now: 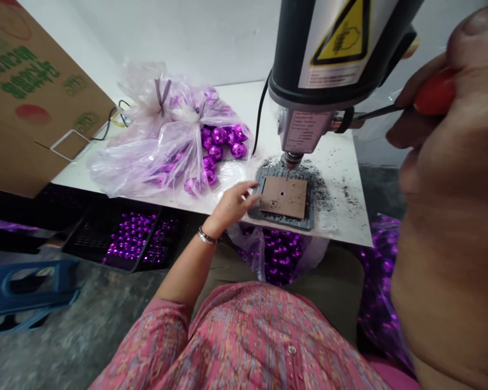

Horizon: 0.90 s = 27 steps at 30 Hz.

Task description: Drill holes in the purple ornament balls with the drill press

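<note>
My left hand (236, 203) reaches over the table beside the left edge of a brown square plate (295, 197), its fingers apart and nothing between them. The plate has a small hole and lies on the grey base of a drill press (315, 59). Above it points the thin drill bit (288, 174). At the right, close to the camera, my right hand (451, 103) is wrapped round the red knob (435, 93) of the press's lever. Dark shavings (323, 187) are scattered about the base.
Clear plastic bags (146, 157) of shiny purple balls (215, 151) lie on the white table (352, 222). A cardboard box (32, 108) stands at the left. Below are a black crate (136, 238), another bag (282, 254) by my lap, and a blue stool (28, 292).
</note>
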Available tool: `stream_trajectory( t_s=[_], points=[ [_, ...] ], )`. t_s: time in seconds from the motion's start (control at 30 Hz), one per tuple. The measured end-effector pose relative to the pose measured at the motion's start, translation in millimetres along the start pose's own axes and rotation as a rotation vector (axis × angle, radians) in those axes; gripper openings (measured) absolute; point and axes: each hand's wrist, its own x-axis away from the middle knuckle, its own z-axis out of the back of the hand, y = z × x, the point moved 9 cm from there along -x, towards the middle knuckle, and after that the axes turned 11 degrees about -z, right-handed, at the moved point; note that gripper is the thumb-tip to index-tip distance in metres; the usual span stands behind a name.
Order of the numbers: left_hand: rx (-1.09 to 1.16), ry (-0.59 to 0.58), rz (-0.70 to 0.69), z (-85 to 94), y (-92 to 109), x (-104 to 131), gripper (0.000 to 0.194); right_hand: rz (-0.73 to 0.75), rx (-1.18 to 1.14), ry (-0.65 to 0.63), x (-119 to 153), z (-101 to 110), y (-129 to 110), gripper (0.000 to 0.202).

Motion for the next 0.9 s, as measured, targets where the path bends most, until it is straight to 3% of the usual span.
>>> stream_trajectory(
  t_s=[0.1,0.17,0.3,0.4,0.5,0.63,0.77,0.9],
  points=[
    [-0.328,0.193,0.264,56.0,-46,-11,0.039,0.006,-0.016,0.026,2,5,4,0.040],
    [-0.480,0.156,0.387,74.7,-69,-15,0.041,0.005,0.007,0.038,4,7,5,0.040],
    [-0.597,-0.022,0.490,80.3,-98,-12,0.050,-0.009,0.066,0.059,10,11,7,0.040],
    [-0.549,0.016,0.411,79.4,-99,-6,0.056,-0.026,0.081,0.079,14,13,8,0.040],
    [-0.223,0.147,0.224,70.1,-86,-3,0.061,-0.027,0.079,0.102,15,14,10,0.041],
    [0.524,0.232,0.056,34.7,-61,3,0.062,0.013,0.078,0.127,15,16,10,0.046],
    [1.115,0.211,0.169,-12.9,-45,5,0.066,0.104,0.060,0.070,16,9,0,0.036],
    [1.347,0.187,0.263,-36.7,-32,2,0.063,0.201,0.025,-0.082,21,-10,-19,0.029]
  ],
)
